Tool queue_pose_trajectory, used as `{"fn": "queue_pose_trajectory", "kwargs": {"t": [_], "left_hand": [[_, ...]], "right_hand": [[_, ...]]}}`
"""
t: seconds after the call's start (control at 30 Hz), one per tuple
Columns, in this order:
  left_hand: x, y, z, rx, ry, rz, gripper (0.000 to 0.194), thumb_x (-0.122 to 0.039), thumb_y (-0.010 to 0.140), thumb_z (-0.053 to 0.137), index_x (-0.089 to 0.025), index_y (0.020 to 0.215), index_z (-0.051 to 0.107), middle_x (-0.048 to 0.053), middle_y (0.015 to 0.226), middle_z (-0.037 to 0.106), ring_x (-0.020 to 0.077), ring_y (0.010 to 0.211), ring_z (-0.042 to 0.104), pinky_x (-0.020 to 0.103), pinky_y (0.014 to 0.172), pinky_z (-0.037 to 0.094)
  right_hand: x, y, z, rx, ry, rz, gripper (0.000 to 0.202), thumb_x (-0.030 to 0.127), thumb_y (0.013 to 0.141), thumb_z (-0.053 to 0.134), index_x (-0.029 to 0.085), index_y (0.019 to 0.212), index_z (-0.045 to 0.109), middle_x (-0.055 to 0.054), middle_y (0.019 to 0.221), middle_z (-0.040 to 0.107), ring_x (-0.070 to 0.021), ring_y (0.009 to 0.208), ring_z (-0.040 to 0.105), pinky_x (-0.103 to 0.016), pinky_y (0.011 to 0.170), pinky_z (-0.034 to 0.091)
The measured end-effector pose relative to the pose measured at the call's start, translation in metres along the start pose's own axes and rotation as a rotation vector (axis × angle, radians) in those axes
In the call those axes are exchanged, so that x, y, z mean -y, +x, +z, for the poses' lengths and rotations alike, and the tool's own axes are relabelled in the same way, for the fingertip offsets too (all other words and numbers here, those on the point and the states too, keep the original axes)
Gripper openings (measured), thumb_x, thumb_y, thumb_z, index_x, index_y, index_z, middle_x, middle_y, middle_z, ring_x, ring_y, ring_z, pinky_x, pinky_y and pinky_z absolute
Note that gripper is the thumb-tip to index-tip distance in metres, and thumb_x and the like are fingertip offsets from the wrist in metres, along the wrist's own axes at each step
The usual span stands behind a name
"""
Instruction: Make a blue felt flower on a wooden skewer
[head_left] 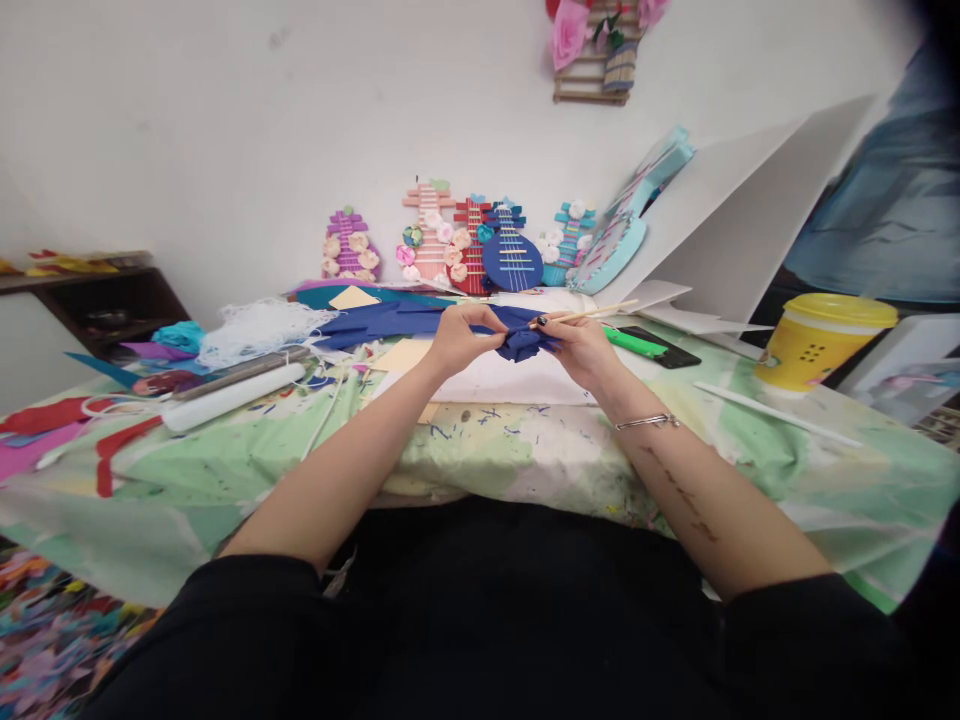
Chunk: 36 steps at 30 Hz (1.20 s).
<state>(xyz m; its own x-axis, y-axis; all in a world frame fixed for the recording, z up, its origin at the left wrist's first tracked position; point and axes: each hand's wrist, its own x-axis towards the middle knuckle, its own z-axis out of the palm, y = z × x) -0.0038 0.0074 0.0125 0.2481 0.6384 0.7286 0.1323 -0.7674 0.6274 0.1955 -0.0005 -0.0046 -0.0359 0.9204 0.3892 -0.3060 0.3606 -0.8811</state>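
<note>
Between my two hands is a dark blue paper flower (521, 345), held just above the table. My left hand (466, 338) pinches its left edge with thumb and forefinger. On the other side, my right hand (577, 345) grips the flower's right edge, and a thin wooden stick (600, 312) runs through that hand's fingers, pointing up to the right. Under the hands lies a white board (480, 388). Sheets of blue paper (382, 318) spread out behind and to the left. How the right fingertips divide between stick and flower is partly hidden.
Small paper instruments, one a blue lute (513, 262), stand along the wall. At right are a green utility knife (636, 343), a black phone-like slab (667, 347), a white stick (776, 412) and a yellow-lidded cup (817, 345). A white glue gun or power strip (234, 397) lies left.
</note>
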Motion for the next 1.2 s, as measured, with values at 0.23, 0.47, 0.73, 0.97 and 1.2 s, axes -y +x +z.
{"fn": "queue_pose_trajectory", "kwargs": {"t": [0.23, 0.47, 0.73, 0.97, 1.2], "left_hand": [[0.001, -0.001, 0.001, 0.057, 0.008, -0.017, 0.022, -0.011, 0.058, 0.07, -0.022, 0.075, 0.078, 0.003, 0.073, 0.071, 0.0221, 0.083, 0.062, 0.037, 0.085, 0.046], [0.004, -0.001, 0.0, 0.055, 0.068, -0.013, 0.025, -0.011, 0.056, 0.073, -0.027, 0.073, 0.08, 0.004, 0.071, 0.068, 0.0244, 0.088, 0.055, 0.039, 0.088, 0.042], [0.008, 0.001, 0.0, 0.05, 0.051, -0.017, 0.022, -0.012, 0.053, 0.073, -0.028, 0.066, 0.078, 0.002, 0.066, 0.069, 0.0257, 0.089, 0.053, 0.039, 0.087, 0.043], [0.01, 0.0, 0.0, 0.086, 0.124, 0.017, 0.022, -0.012, 0.057, 0.07, -0.027, 0.071, 0.079, 0.003, 0.063, 0.068, 0.026, 0.087, 0.054, 0.04, 0.084, 0.041], [0.012, -0.001, 0.003, 0.147, 0.169, 0.05, 0.026, -0.01, 0.056, 0.068, -0.029, 0.071, 0.079, 0.002, 0.064, 0.068, 0.0251, 0.084, 0.052, 0.039, 0.084, 0.04]], "right_hand": [[-0.004, 0.004, -0.008, 0.017, -0.095, 0.004, 0.027, 0.03, 0.053, 0.087, 0.019, 0.07, 0.069, -0.004, 0.074, 0.072, -0.018, 0.072, 0.064, -0.033, 0.067, 0.048], [-0.003, 0.001, -0.004, -0.003, -0.126, -0.021, 0.027, 0.03, 0.051, 0.088, 0.018, 0.068, 0.071, -0.004, 0.071, 0.071, -0.0166, 0.068, 0.062, -0.032, 0.063, 0.047], [-0.003, 0.001, -0.005, 0.05, -0.111, -0.04, 0.032, 0.032, 0.051, 0.089, 0.018, 0.073, 0.072, -0.003, 0.069, 0.069, -0.0171, 0.068, 0.063, -0.034, 0.068, 0.049], [-0.004, 0.002, -0.005, 0.049, -0.125, -0.053, 0.035, 0.036, 0.051, 0.09, 0.018, 0.075, 0.072, -0.003, 0.071, 0.07, -0.0179, 0.07, 0.064, -0.036, 0.071, 0.051], [-0.004, -0.001, -0.001, 0.02, -0.194, -0.06, 0.03, 0.031, 0.049, 0.089, 0.018, 0.071, 0.073, -0.002, 0.065, 0.069, -0.0142, 0.062, 0.06, -0.03, 0.061, 0.047]]}}
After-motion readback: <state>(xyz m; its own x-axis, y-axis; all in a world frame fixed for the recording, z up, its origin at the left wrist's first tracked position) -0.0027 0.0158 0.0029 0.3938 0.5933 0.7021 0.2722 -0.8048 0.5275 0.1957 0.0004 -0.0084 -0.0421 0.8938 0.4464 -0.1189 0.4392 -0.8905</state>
